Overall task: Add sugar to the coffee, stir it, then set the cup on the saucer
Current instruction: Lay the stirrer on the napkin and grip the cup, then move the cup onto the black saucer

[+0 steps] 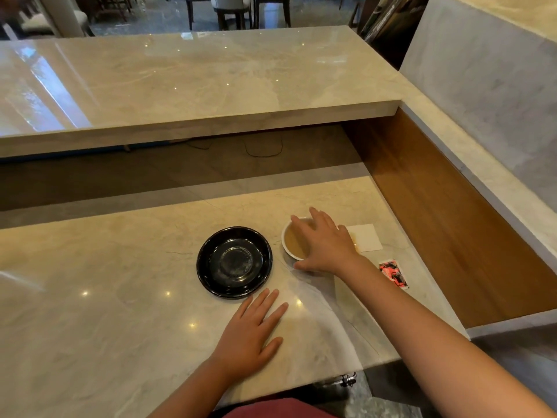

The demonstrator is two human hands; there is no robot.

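Observation:
A white cup of light brown coffee stands on the marble counter, right of a black saucer. My right hand reaches over the cup from the right, fingers spread above its rim and thumb at its near side; whether it grips the cup is unclear. My left hand lies flat on the counter, just in front of the saucer, holding nothing. The saucer has nothing on it. A torn red and black sugar packet lies to the right of my right wrist.
A white napkin with a brown stain lies behind my right hand. A raised marble ledge runs across the back. A wooden side panel closes the counter on the right. The counter's front edge is near my body.

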